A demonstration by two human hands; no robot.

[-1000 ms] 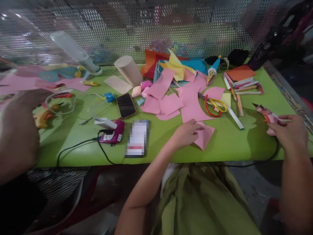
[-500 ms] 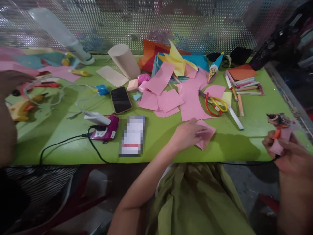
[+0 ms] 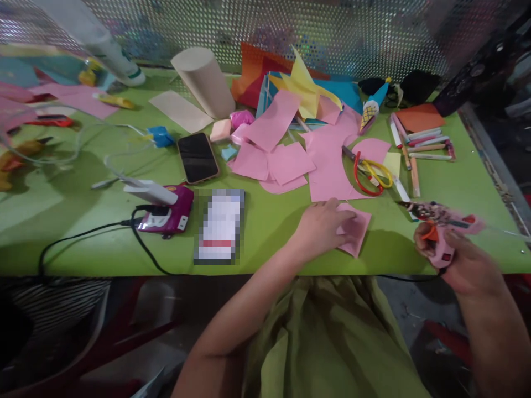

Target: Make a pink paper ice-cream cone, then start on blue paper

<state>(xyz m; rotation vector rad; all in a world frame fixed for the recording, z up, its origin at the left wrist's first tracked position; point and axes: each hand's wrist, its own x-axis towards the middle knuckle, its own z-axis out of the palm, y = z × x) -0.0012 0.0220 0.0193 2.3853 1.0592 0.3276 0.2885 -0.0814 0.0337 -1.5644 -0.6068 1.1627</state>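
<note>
My left hand (image 3: pixel 321 228) lies on a small folded piece of pink paper (image 3: pixel 357 235) near the table's front edge, its fingers spread and resting on it. At the right, my right hand (image 3: pixel 468 257) is wrapped round the handle of a pink glue gun (image 3: pixel 443 249) with an orange trigger. The gun's dirty nozzle points left toward the paper, apart from it, and a glue stick extends from its back end. Beyond my left hand lie larger pink paper pieces (image 3: pixel 326 166) and scissors (image 3: pixel 373 176) with red and yellow handles.
Left of my hands lie a phone with a blurred screen (image 3: pixel 222 226), a dark phone (image 3: pixel 198 157) and a purple power adapter (image 3: pixel 172 210) with cables. A paper roll (image 3: pixel 207 83) stands behind. Pens (image 3: pixel 427 148) and a decorated paper cone (image 3: pixel 369 115) are at the back right.
My right hand has brought the glue gun left and turned it so its nozzle points at the folded paper. Another person's arm at the left has gone out of view.
</note>
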